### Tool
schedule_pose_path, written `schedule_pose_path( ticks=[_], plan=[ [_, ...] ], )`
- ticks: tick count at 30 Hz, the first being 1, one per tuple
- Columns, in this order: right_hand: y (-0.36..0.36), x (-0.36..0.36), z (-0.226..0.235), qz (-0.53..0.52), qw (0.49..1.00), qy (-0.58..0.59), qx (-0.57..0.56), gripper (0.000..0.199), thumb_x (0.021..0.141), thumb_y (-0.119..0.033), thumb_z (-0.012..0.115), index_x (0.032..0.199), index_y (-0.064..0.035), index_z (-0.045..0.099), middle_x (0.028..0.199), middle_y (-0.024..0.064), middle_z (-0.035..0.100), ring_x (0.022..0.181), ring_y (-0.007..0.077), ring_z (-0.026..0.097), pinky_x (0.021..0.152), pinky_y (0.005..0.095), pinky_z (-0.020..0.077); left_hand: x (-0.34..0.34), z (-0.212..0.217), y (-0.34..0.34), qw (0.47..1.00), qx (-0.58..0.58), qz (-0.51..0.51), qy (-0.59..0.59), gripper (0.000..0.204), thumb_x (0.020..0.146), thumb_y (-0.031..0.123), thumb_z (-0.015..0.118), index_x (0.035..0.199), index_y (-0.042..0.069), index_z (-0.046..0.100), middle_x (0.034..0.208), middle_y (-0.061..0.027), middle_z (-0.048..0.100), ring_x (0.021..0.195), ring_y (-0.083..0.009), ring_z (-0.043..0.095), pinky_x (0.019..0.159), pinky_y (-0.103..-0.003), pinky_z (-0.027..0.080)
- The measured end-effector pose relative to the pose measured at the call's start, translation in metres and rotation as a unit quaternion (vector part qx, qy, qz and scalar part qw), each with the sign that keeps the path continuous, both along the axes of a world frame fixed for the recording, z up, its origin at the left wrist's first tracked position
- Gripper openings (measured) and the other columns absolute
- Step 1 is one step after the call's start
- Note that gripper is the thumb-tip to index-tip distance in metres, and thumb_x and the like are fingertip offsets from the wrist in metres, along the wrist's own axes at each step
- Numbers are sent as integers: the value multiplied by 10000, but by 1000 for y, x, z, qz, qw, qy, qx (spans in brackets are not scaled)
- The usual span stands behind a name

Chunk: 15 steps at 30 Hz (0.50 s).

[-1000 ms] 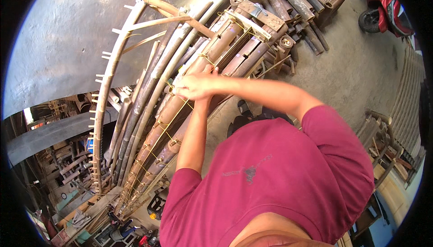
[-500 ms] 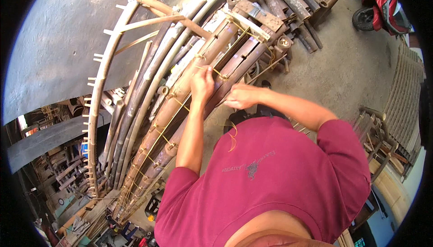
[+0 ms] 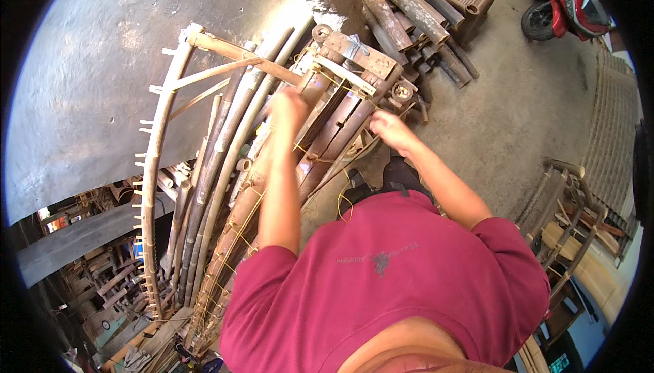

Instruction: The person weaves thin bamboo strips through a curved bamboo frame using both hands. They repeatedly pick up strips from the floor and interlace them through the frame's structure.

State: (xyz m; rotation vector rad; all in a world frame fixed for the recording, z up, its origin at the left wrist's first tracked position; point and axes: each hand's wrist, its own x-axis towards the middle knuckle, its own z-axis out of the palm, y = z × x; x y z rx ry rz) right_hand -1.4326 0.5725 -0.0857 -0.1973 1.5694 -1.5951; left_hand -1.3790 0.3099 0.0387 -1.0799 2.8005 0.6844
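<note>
Two long brown bamboo poles (image 3: 327,151) lie side by side, running from the far end down to the lower left. Thin yellow cord (image 3: 246,218) is strung along and across them, and a loose loop of cord hangs beside my shirt. My left hand (image 3: 289,109) is raised over the left pole near the far end, its fingers smeared by motion. At the outer side of the right pole is my right hand (image 3: 391,129), its fingers curled closed. Whatever they may hold is too small to make out. A pale crosspiece (image 3: 346,75) spans the far end.
A wooden block (image 3: 361,57) sits beyond the crosspiece. On the left stands a curved bamboo frame (image 3: 155,148) with small pegs, beside several leaning poles (image 3: 228,134). A bamboo stack (image 3: 412,12) lies at the back, a red motorbike (image 3: 569,5) at far right, and a bamboo rack (image 3: 569,199) right.
Both my hands have moved toward the far end of the poles. My left hand has left the cord crossing it was touching; my right hand has shifted away from my body and rightward.
</note>
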Motion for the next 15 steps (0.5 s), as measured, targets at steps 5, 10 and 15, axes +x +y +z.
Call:
schedule_pose_path(
  ticks=[5,10,15],
  plan=[
    [-54,-20,102,-372,873,-8,-316,136,903,-168,521,791,-93,533,847,46,551,819,158,545,801,306,440,-27,-25,94,994,44,67,79,334,900,304,606,1156,90,589,1189,-139,653,1136,-320,589,942,-635,312],
    [-153,-42,157,382,839,377,-89,264,942,-361,488,965,-203,699,805,96,665,885,353,635,804,459,483,-34,-59,99,981,-46,90,166,259,942,241,568,1109,46,607,1041,-157,681,1007,-330,626,825,-416,456],
    [-199,-132,123,392,710,579,87,463,901,-468,552,914,-39,726,1094,176,640,1097,287,527,882,502,403,-36,-40,97,973,45,105,199,293,996,293,474,1076,99,679,886,-183,699,851,-333,639,889,-486,281]
  ],
)
